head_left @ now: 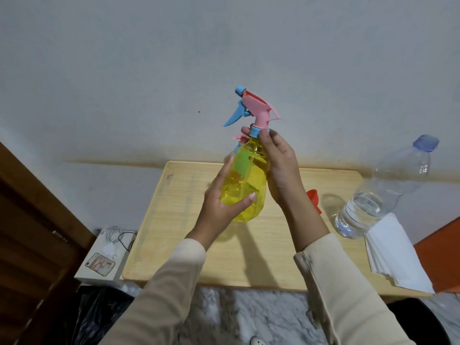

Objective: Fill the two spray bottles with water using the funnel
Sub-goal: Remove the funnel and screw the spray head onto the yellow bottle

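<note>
Above the middle of the desk (174, 232) we hold the yellow spray bottle (245, 180). The left grip (224, 202) wraps its body and the right grip (281, 165) pinches the blue collar (255, 131). Unscrewing the spray head (256, 105) seems in hand. Next, the red funnel (314, 201), lying toward the desk's right, needs seating in the neck.

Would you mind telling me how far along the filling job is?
Nothing looks filled yet. In hand: left hand grips the yellow spray bottle, right hand pinches its blue collar, spray head still on. Left: funnel lies unused on the table; water bottle still capped.
</note>
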